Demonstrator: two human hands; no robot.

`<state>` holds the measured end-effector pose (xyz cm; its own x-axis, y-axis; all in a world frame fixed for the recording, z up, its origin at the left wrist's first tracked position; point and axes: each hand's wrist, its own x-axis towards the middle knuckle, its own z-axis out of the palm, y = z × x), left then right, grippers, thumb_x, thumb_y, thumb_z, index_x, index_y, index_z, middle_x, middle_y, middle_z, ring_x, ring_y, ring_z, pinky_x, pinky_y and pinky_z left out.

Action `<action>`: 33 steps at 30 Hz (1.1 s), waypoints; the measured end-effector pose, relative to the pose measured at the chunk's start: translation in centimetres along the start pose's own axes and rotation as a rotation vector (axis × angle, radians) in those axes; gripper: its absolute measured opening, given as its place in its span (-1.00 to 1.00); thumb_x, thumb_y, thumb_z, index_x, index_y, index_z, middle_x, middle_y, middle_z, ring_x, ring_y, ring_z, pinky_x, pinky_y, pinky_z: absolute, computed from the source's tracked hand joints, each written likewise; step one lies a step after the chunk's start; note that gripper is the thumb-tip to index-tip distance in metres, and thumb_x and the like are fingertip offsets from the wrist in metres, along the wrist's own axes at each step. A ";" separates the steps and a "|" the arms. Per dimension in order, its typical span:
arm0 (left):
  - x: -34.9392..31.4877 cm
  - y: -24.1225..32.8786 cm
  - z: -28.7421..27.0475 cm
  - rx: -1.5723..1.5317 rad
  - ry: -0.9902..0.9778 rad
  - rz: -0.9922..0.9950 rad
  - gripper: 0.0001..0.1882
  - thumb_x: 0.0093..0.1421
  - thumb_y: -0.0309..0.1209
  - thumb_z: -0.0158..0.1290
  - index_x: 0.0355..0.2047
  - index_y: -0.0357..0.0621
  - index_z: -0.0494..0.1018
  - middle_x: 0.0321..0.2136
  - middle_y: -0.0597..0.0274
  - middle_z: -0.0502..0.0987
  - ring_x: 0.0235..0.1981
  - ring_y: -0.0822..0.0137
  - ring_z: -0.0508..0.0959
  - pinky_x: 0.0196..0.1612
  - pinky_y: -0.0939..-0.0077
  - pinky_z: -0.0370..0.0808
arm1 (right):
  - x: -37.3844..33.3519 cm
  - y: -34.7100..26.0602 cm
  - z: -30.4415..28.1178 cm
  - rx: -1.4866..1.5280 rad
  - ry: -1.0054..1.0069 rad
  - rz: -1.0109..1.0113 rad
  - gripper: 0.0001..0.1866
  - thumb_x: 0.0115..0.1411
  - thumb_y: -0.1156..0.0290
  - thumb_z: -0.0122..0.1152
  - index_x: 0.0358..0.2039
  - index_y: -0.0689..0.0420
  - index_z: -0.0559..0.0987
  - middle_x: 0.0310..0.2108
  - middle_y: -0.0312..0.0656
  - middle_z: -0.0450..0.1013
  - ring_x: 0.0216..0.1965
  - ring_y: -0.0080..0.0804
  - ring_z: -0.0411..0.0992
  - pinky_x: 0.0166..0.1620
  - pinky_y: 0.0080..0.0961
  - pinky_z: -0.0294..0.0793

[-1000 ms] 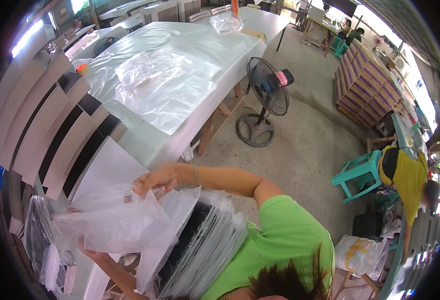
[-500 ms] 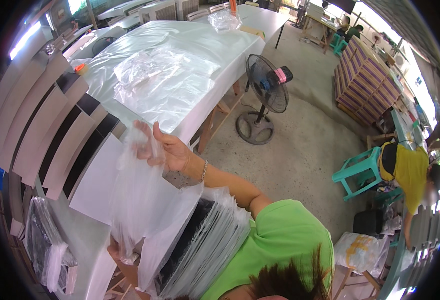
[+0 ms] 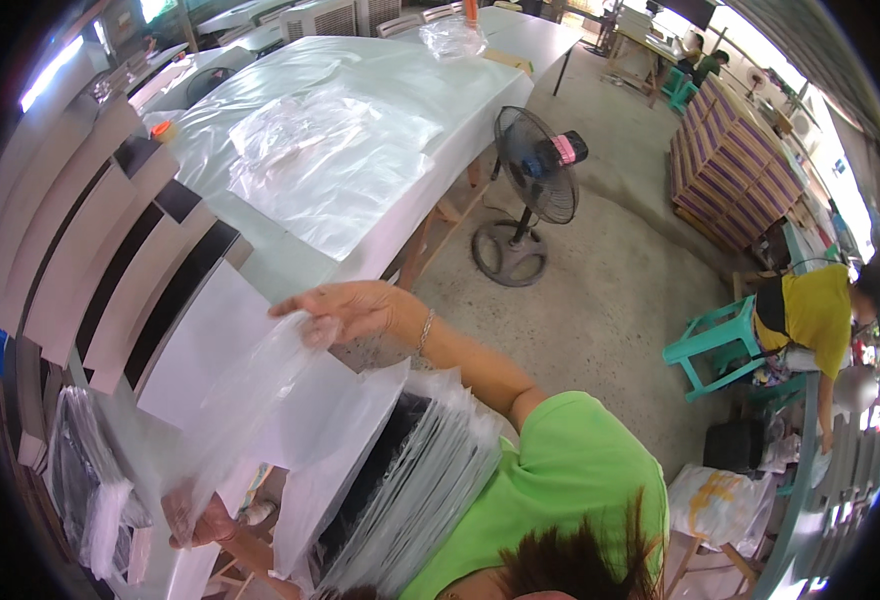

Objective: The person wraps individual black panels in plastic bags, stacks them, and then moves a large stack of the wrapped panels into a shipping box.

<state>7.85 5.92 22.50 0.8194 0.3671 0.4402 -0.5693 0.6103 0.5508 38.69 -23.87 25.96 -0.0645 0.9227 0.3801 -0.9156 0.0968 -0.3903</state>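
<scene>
One clear plastic film (image 3: 245, 400) spans the space between the right grip (image 3: 355, 312) and the left grip (image 3: 202, 518). The right grip looks clamped on the film's upper end, thumb and fingers bent together around a gathered pinch. The left grip lies behind the lower end, blurred and veiled by the plastic, so I cannot tell whether its fingers are together or apart. Having the two ends well apart probably keeps such limp material drawn out instead of bunching.

Just below and left of the right grip, partly under the film, lies a flat white sheet (image 3: 195, 345); its closeness seems meant to keep it within easy reach. To the right of the left grip, a stack of sleeved pieces (image 3: 415, 485) stands tilted beside the green shirt (image 3: 580, 470), perhaps propped there so that the pieces stay packed together.

Left of both grips, pale and black panels (image 3: 75, 310) overlap in a staggered row, possibly so each edge can be picked out. Nearer the left grip, on its left, sits a bundle of clear plastic (image 3: 80, 485). Beyond the right grip, a desk (image 3: 290, 255) carries a spread, crumpled plastic sheet (image 3: 310, 150), laid flat perhaps because a broad surface suits it.
</scene>
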 end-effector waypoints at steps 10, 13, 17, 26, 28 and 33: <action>6.9 -1.7 6.3 1.223 0.397 0.082 -0.58 -0.13 -0.67 -0.01 -0.17 -0.26 0.37 -0.50 0.34 0.26 -0.40 0.51 0.28 -0.27 0.70 0.25 | 1.8 -1.9 4.0 -1.316 0.854 -0.356 -0.51 -0.14 0.71 0.19 -0.14 0.08 0.40 -0.46 -0.41 0.23 -0.40 -0.67 0.21 -0.35 -0.73 0.26; 8.2 -1.9 7.7 1.486 0.501 0.296 -0.48 -0.19 -0.76 -0.14 -0.15 -0.14 0.40 -0.47 0.28 0.29 -0.40 0.44 0.31 -0.26 0.63 0.27 | 4.6 -2.0 2.5 -1.599 0.933 -0.516 -0.56 -0.19 0.78 0.04 -0.24 0.09 0.48 -0.49 -0.39 0.20 -0.45 -0.64 0.17 -0.38 -0.69 0.22; 9.7 -3.0 9.7 1.865 0.473 0.399 -0.28 -0.23 -0.82 -0.24 -0.02 0.01 0.40 -0.26 0.14 0.33 -0.29 0.28 0.39 -0.16 0.45 0.33 | 7.4 -2.5 2.2 -1.982 0.890 -0.701 -0.45 -0.21 0.84 -0.15 -0.20 0.08 0.51 -0.48 -0.24 0.19 -0.46 -0.45 0.18 -0.36 -0.59 0.23; 8.0 -1.9 12.2 1.879 0.402 0.263 -0.27 -0.26 -0.85 -0.26 -0.08 0.00 0.48 -0.20 0.15 0.35 -0.19 0.24 0.39 -0.09 0.55 0.29 | 6.1 -2.7 3.5 -2.112 0.768 -0.658 -0.47 -0.16 0.83 -0.15 -0.20 0.12 0.55 -0.33 -0.11 0.31 -0.34 -0.33 0.33 -0.25 -0.60 0.31; 7.1 -1.3 12.6 1.846 0.385 0.274 -0.32 -0.26 -0.85 -0.23 -0.12 -0.05 0.50 -0.26 0.15 0.40 -0.21 0.25 0.42 -0.11 0.56 0.32 | 5.3 -2.9 4.5 -1.966 0.725 -0.596 -0.55 -0.13 0.80 -0.10 -0.22 0.19 0.56 -0.31 -0.14 0.36 -0.31 -0.40 0.36 -0.23 -0.63 0.32; 5.3 1.1 11.2 1.222 0.336 0.071 -0.41 -0.16 -0.71 -0.10 -0.04 -0.12 0.44 -0.20 0.19 0.44 -0.14 0.31 0.42 0.05 0.50 0.24 | 3.4 -3.5 4.6 -1.160 0.750 -0.286 -0.71 0.00 0.68 0.01 -0.21 0.28 0.51 -0.27 -0.18 0.42 -0.28 -0.48 0.40 -0.18 -0.63 0.39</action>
<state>10.85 0.73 33.38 0.6595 0.6408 0.3930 -0.1557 -0.3950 0.9054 39.88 -22.76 32.48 0.6250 0.7606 0.1755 0.0051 0.2208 -0.9753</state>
